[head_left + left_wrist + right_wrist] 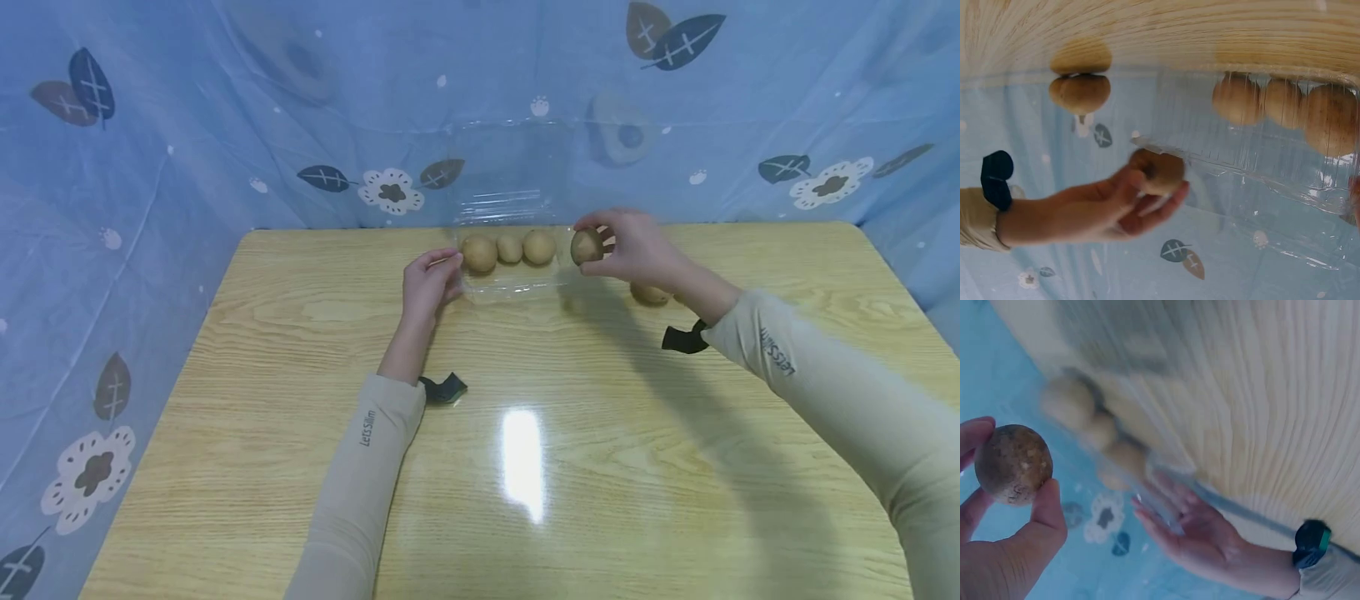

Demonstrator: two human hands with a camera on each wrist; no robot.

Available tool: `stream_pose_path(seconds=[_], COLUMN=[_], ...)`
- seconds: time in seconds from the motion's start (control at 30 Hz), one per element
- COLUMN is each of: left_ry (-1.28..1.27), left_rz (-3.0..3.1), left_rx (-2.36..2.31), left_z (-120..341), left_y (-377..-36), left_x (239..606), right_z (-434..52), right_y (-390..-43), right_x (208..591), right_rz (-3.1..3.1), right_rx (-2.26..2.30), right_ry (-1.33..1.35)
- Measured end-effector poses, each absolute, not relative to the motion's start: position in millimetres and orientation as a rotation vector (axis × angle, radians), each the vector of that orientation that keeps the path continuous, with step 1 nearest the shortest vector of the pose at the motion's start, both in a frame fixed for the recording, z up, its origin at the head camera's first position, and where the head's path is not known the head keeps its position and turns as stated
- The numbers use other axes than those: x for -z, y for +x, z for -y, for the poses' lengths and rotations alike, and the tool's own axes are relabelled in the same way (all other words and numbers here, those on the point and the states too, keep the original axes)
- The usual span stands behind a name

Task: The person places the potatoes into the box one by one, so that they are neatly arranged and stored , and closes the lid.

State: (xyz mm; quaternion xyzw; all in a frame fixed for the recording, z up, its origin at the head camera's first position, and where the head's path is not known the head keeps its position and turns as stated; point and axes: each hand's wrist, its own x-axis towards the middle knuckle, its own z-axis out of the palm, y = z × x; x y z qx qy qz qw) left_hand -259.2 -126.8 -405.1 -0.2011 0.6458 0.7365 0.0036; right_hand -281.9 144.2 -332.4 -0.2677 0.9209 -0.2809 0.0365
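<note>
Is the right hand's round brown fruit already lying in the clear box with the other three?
No, the right hand pinches the fruit in the air beside the clear box, which holds three others.

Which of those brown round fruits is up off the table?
The fruit pinched in the right hand; three sit in the clear box, another lies on the table.

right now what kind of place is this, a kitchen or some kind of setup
Probably a staged recording setup, not a kitchen: a bare wooden table curtained by a blue leaf-print cloth, with only a clear plastic box of fruit.
</note>
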Motion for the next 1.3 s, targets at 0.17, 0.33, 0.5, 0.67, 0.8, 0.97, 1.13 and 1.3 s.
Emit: stream_pose_path(seconds=[0.17,0.33,0.5,0.67,0.8,0.97,1.13,1.3], left_ry=[-0.635,-0.626,-0.620,-0.612,-0.602,-0.603,-0.601,-0.599], left_rz=[-2.014,-2.001,-1.996,-1.996,-2.001,-1.997,-2.008,-2.028], left_rx=[-2.305,-2.320,-2.327,-2.336,-2.347,-2.351,-2.348,-2.337], left_z=[125,124,126,126,126,126,126,127], left_y=[-260,-260,-261,-260,-259,-259,-258,-258], left_x=[407,407,407,407,407,406,405,405], right_z=[-115,-89,-69,-55,-48,-43,-39,-35], right_y=[-285,-284,-285,-289,-294,-297,-297,-297], right_x=[330,329,332,338,343,349,353,356], right_rz=[-2.770,-2.741,-2.704,-2.673,-2.615,-2.557,-2.551,-2.592], right_rx=[0.902,0.897,0.881,0.877,0.884,0.872,0.882,0.850], right_ry=[-0.883,-0.937,-0.951,-0.940,-0.895,-0.844,-0.810,-0.779])
